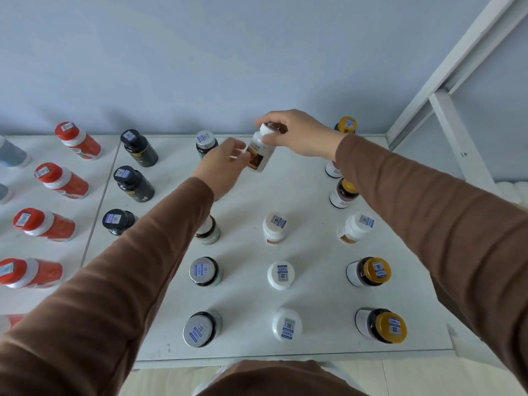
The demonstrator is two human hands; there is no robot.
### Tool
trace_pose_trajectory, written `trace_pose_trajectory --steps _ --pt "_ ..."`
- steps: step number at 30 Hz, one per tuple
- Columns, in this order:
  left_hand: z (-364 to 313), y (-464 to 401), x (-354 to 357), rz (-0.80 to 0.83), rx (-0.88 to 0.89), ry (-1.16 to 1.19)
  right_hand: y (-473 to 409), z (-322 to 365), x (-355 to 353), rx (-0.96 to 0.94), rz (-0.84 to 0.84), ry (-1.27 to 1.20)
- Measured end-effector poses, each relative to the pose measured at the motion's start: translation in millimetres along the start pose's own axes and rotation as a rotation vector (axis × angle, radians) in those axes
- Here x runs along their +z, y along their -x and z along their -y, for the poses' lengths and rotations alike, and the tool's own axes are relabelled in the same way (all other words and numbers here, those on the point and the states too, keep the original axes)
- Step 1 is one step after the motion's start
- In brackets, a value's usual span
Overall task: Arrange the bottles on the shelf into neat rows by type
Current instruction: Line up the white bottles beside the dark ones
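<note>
Bare shelf (303,192) between silver-capped bottles (203,271) and gold-capped bottles (371,271)

- white-capped bottle (260,151) was off the shelf (314,281), tilted, near back centre, cap gripped by right hand (297,134), left hand (221,167) touching its label
- white-capped bottles (281,275) stood in centre column, one stray (355,227) in right column
- gold-capped bottles (377,271) right, silver-capped bottles (203,271) left of centre
- black bottles (133,184) and red bottles (61,181) in columns further left
</note>
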State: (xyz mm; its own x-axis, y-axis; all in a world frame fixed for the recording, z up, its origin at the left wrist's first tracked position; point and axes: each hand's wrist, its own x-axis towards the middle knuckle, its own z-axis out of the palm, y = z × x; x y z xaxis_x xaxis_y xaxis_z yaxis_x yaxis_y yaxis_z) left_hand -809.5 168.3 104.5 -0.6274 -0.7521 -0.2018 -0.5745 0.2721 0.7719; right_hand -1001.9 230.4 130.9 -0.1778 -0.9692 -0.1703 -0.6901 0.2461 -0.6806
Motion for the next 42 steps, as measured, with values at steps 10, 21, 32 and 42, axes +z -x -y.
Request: trace_pose_trajectory --steps 10,21,32,42 --pt "-33 24 -5 0.525 -0.317 1.053 37 45 -12 0.206 -0.198 -0.318" --pt "-15 37 13 0.386 0.002 0.718 68 34 -6 0.038 -0.206 -0.137" --pt "14 33 13 0.092 0.175 -0.336 62 -5 59 -0.019 -0.151 0.311" --pt "7 66 2 0.056 0.24 -0.432 81 3 63 0.039 -0.135 0.318"
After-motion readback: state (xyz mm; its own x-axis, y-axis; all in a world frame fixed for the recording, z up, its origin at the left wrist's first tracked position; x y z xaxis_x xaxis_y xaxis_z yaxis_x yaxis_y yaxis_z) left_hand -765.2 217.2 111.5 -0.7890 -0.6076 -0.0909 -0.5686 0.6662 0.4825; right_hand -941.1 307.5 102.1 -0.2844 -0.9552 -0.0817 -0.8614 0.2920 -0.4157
